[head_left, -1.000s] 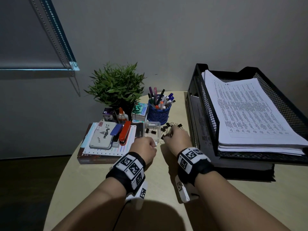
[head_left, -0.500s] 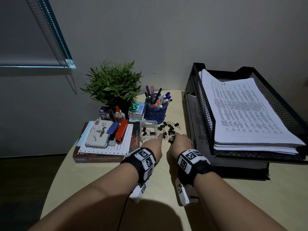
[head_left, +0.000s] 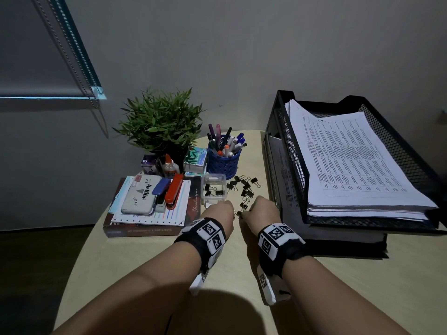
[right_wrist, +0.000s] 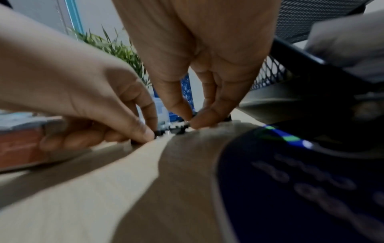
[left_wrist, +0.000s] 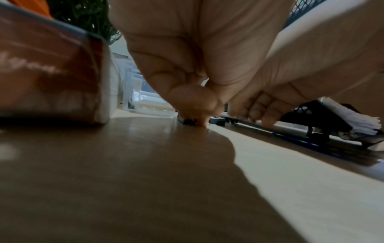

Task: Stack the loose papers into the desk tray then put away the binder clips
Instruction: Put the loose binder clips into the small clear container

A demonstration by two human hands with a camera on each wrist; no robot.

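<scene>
Desk dim; knuckles hide pinched binder clips.

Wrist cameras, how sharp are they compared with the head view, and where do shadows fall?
Head view: dim but sharp, print legible on the white paper stack; arm shadows darken the near beige table. Left wrist view: left hand soft, brown book blurred. Right wrist view: motion-smeared throughout, right hand casting a broad shadow.

fingertips hidden behind knuckles, wrist views blurred
</scene>
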